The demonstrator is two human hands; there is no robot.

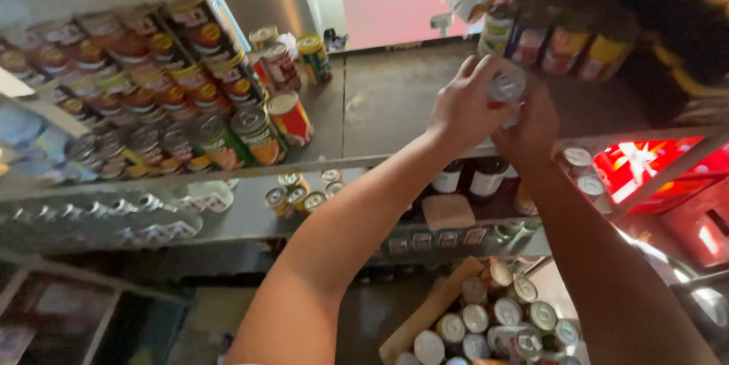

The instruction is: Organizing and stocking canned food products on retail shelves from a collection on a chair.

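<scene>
Above the grey metal shelf (395, 99), a small silver-topped can (507, 85) is being gripped by the left hand (463, 110) and the right hand (531, 133) together, probably for steadiness beside the row of cans (554, 46). Below, more cans are being kept in a cardboard box (429, 312).

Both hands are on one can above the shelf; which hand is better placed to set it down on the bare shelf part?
Probably the left hand: it wraps the can from the side facing the bare metal shelf. The right hand supports it from below.
</scene>
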